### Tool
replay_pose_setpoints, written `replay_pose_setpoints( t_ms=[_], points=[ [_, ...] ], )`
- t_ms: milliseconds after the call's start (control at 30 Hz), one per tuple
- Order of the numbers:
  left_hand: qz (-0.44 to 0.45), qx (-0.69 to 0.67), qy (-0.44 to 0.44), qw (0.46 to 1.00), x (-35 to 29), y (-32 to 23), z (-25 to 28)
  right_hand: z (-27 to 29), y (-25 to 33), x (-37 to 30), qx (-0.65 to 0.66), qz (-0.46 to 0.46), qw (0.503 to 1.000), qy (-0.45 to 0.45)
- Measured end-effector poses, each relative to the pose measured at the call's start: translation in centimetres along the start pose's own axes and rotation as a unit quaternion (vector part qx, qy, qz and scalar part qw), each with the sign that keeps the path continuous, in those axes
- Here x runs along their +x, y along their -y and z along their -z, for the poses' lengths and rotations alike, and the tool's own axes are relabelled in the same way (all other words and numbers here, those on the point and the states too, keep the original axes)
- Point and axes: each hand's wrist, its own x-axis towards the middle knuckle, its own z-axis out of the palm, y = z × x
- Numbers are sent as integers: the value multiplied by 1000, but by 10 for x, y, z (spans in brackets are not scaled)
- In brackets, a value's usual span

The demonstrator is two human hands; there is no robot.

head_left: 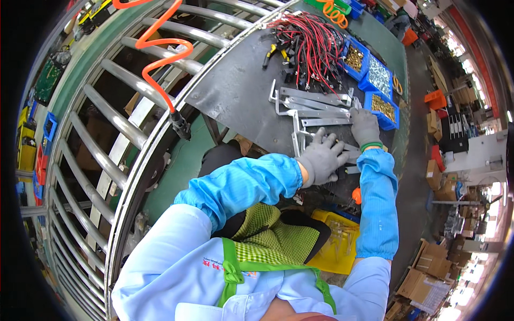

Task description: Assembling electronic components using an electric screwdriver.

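Several silver metal brackets (pixel 316 100), flat strips with bent ends, lie in a loose pile on the dark bench mat (pixel 235 96). My left hand (pixel 323 159), in a grey glove, rests over the near end of the pile with its fingers spread. Beyond it to the right, my right hand (pixel 365 128), also gloved, has its fingers curled at the right end of a bracket. The fingertips there are partly hidden. Close behind the right hand stands a blue bin of brass-coloured fasteners (pixel 395 122).
A heap of red and black cables (pixel 310 51) lies at the back of the bench. Two more blue bins (pixel 366 84) hold small metal parts. An orange coiled hose (pixel 160 64) hangs over the roller conveyor (pixel 128 120) at left. A yellow bin (pixel 321 262) sits below.
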Motion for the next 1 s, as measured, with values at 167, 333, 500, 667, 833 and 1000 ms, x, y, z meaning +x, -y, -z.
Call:
replay_pose_setpoints(
  t_ms=[167,333,500,667,833,1000],
  points=[
    [1,10,31,999,-2,-5,6,-14,-12,3,-26,49,998,26],
    [22,-4,22,1000,-3,0,2,16,-5,-6,81,30,994,67],
    [12,-9,10,1000,-4,-4,2,22,3,-12,85,61,989,102],
    [9,-14,20,1000,-9,-1,10,39,-12,-20,132,108,985,-11],
    [-10,-27,-32,999,-16,-5,13,86,-61,-16,124,18,972,-201],
    [-40,-56,-57,996,-23,-12,25,111,-32,45,201,-123,938,-255]
  ],
)
